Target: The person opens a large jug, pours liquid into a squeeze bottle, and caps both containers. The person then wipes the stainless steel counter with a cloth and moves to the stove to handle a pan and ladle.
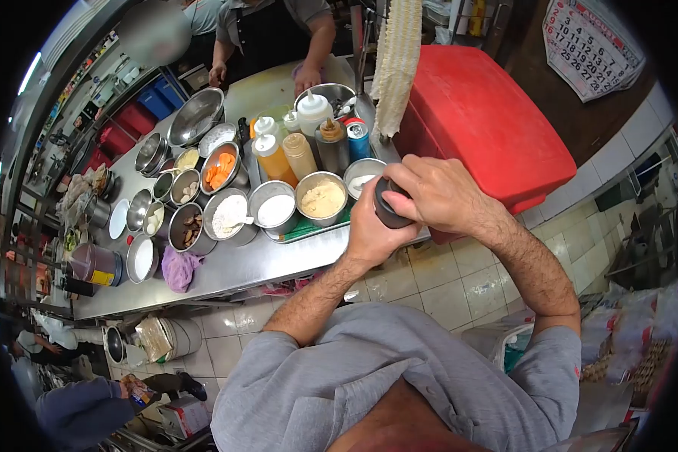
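Both my hands are together at the table's front edge, around a dark cylindrical container (392, 213). My left hand (371, 235) is wrapped round its side. From above, my right hand (443, 194) closes over its top, fingers bent; whether it has a lid is hidden. Just left of my hands are a steel bowl of white powder (360, 179), a bowl of pale yellow crumbly powder (322, 200) and a bowl of fine white grains (275, 209). Behind them stand squeeze bottles (300, 157) with tan, orange and dark contents, and a blue can (358, 139).
A red cooler box (490, 128) stands to the right. More steel bowls, one with carrot pieces (220, 172), fill the steel table (237, 275) leftward, near a pink plastic bag (179, 269). Across the table stands a co-worker (275, 38); another person (90, 403) is lower left.
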The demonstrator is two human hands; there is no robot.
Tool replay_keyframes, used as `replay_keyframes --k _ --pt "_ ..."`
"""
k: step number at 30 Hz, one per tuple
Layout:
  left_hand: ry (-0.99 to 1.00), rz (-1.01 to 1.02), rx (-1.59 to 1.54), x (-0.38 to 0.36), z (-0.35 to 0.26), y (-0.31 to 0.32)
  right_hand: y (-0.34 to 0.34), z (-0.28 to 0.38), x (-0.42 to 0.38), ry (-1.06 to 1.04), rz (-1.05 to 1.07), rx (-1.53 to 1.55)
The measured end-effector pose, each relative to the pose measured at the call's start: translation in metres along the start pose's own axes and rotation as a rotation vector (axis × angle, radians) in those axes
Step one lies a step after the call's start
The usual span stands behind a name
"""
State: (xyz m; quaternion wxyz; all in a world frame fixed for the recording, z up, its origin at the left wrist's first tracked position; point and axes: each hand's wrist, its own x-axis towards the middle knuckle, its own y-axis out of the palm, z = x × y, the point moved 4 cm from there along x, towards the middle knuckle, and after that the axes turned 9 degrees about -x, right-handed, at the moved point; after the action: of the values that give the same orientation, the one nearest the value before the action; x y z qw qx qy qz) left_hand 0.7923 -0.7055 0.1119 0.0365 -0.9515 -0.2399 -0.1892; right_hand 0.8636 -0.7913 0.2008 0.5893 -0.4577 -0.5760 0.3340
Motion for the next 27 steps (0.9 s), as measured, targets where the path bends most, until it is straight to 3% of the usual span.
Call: replay_keyframes --k 2,4,5,7,10,12,18,27 --pt "0.043 -0.036 0.009 0.015 -0.005 -0.018 -0.012 -0.004 0.014 0.023 -0.178 0.088" --pt "-0.002 -0.008 -0.244 0.039 -0.022 -0.040 -0.037 -0.007 0.024 0.115 -0.310 0.187" --pt "0.026 -0.018 -0.247 0.054 -0.032 -0.055 -0.039 -0.008 0.026 0.113 -0.310 0.185" --pt "0.096 -0.036 -0.252 0.083 -0.059 -0.085 -0.039 -0.023 0.022 0.329 -0.339 0.413" --pt "0.282 -0.082 -0.220 0.129 -0.082 -0.129 -0.006 -0.030 0.011 0.391 -0.355 0.437" --pt "0.414 -0.196 -0.111 0.164 -0.072 -0.164 0.017 -0.029 0.000 0.423 -0.308 0.414" --pt "0.455 -0.263 -0.063 0.217 -0.022 -0.211 0.068 -0.032 -0.050 0.659 -0.318 0.482" --pt "0.226 -0.230 0.008 0.220 0.043 -0.225 0.102 -0.020 -0.111 1.060 -0.321 0.493"
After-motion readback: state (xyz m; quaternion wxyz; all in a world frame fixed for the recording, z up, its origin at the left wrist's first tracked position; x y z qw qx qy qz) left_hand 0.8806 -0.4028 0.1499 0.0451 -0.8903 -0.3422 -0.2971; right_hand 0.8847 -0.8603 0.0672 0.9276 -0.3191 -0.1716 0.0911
